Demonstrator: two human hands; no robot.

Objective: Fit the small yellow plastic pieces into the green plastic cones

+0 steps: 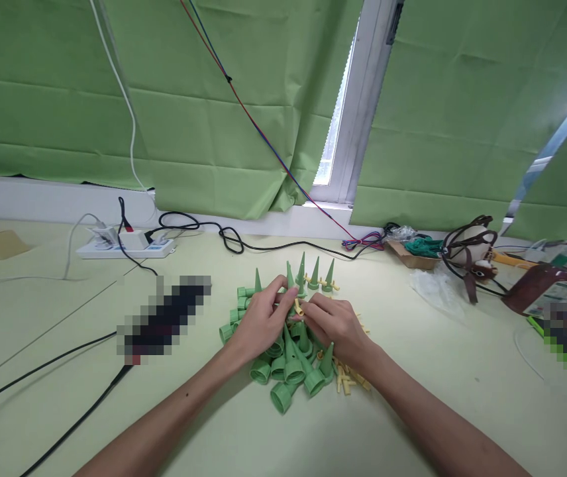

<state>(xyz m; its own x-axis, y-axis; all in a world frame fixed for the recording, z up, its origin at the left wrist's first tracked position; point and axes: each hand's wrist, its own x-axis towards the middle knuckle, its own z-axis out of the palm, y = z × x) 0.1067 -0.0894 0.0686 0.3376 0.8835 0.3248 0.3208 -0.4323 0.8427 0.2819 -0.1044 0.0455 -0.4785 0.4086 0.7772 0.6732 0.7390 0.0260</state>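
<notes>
A heap of green plastic cone spikes (291, 371) lies on the pale green table (412, 411) right before me. Small yellow connector pieces (349, 381) are scattered at its right side. Three spikes with yellow pieces fitted stand upright (316, 277) behind the heap. My left hand (261, 321) is closed round a green spike over the heap. My right hand (333, 324) pinches a small yellow piece (298, 307) against that spike. The two hands touch at the fingertips.
A white power strip (127, 248) with black cables (224, 235) lies at the back left. More black cables (40, 371) cross the left of the table. At the back right are a cardboard tray, brown straps (472, 248) and clear plastic wrap (435, 281). Green curtains hang behind.
</notes>
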